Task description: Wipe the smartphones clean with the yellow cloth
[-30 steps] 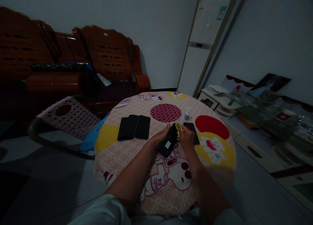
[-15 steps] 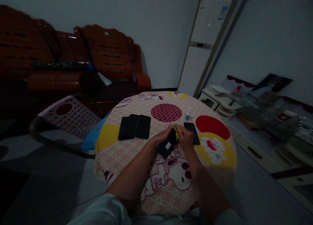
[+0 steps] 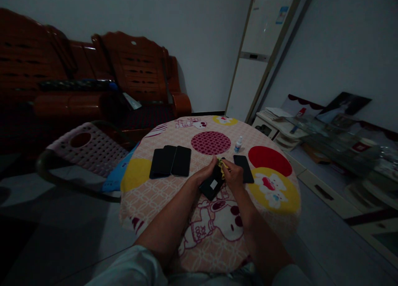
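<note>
While left hand (image 3: 205,173) grips phone (image 3: 212,183), right hand (image 3: 232,175) presses cloth (image 3: 222,164).

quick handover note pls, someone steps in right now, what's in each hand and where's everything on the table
Left hand: grips a black phone with a white sticker on its back, tilted above the round table with the pink cartoon cloth.
Right hand: pinches a small yellow cloth against the upper end of that phone.
On the table: three black phones in an overlapping row to the left, one black phone lying alone just right of the hands, a small white bottle with a blue label behind it.
Done: cannot tell which phones were wiped.
Left: the held phone is mid-wipe; the rest lie untouched by either hand.
</note>
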